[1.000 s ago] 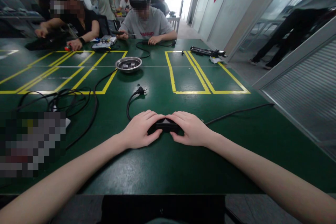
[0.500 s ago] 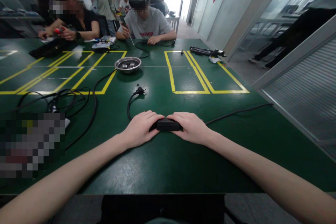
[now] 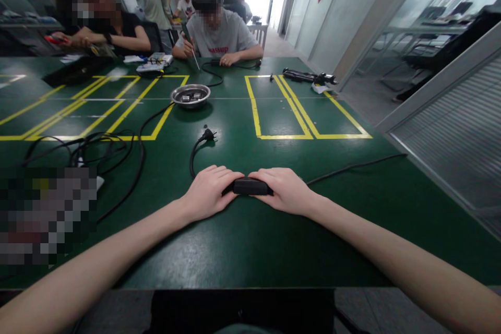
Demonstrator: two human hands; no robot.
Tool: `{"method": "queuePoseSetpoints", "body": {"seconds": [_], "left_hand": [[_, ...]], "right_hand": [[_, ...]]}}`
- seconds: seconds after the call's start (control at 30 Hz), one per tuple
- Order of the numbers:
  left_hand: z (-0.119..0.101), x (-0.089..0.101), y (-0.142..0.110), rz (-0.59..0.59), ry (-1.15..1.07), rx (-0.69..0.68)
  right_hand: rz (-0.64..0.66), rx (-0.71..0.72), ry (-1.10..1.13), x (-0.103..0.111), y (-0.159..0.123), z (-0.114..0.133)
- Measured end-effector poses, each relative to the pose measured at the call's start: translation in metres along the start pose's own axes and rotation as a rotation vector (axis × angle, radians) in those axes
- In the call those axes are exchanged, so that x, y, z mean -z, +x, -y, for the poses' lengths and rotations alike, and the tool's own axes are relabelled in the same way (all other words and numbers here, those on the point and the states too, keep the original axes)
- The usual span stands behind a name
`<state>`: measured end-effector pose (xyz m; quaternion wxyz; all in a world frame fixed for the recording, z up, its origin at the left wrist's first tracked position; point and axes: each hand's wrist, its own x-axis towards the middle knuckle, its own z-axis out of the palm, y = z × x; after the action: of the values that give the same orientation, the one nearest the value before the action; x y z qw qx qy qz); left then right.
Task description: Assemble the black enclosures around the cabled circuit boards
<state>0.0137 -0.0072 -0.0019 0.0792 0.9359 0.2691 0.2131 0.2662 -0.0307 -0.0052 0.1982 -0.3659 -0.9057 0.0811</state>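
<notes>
Between my hands, close to the front of the green table [image 3: 242, 250], lies a black power adapter [image 3: 252, 186], a small rectangular block. My left hand [image 3: 213, 190] grips its left end, thumb on the near side and fingers over the far side. Its right end is held the same way by my right hand [image 3: 285, 190]. A cord with a black two-pin plug [image 3: 209, 135] curves out from behind my left hand. Another black cable [image 3: 352, 166] runs off to the right from behind my right hand. Both ends of the block are hidden by my fingers.
A metal bowl [image 3: 190, 95] with small metal parts stands farther back. Tangled black cables [image 3: 109, 151] lie at the left beside a blurred-out area. Yellow tape [image 3: 285, 137] marks the tabletop. A folded black tripod [image 3: 307, 76] rests at the back right. Co-workers sit across the table.
My hands and the power adapter stay almost where they were. Across the table at the left, a co-worker's hands have moved left with a red object.
</notes>
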Motion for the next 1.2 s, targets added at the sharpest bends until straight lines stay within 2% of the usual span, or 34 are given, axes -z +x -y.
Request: {"method": "queuePoseSetpoints", "body": {"seconds": [0.17,0.43,0.77,1.03,1.2], "left_hand": [[-0.0009,0.0026,0.0004,0.016,0.026,0.01],[-0.0009,0.0033,0.001,-0.02,-0.025,-0.033],[-0.0039,0.0046,0.0011,0.025,0.012,-0.034],[-0.0025,0.0042,0.0015,-0.001,0.019,-0.054],[-0.0037,0.0054,0.0016,0.028,0.042,-0.044]], "right_hand": [[-0.026,-0.01,-0.002,0.0001,-0.0002,-0.0001],[0.018,-0.006,-0.015,0.005,-0.0003,0.0022],[-0.029,0.105,-0.147,0.0042,-0.0015,0.0021],[-0.017,0.075,-0.153,0.0039,-0.0015,0.0058],[-0.054,0.072,-0.196,0.0017,-0.0013,0.0077]]}}
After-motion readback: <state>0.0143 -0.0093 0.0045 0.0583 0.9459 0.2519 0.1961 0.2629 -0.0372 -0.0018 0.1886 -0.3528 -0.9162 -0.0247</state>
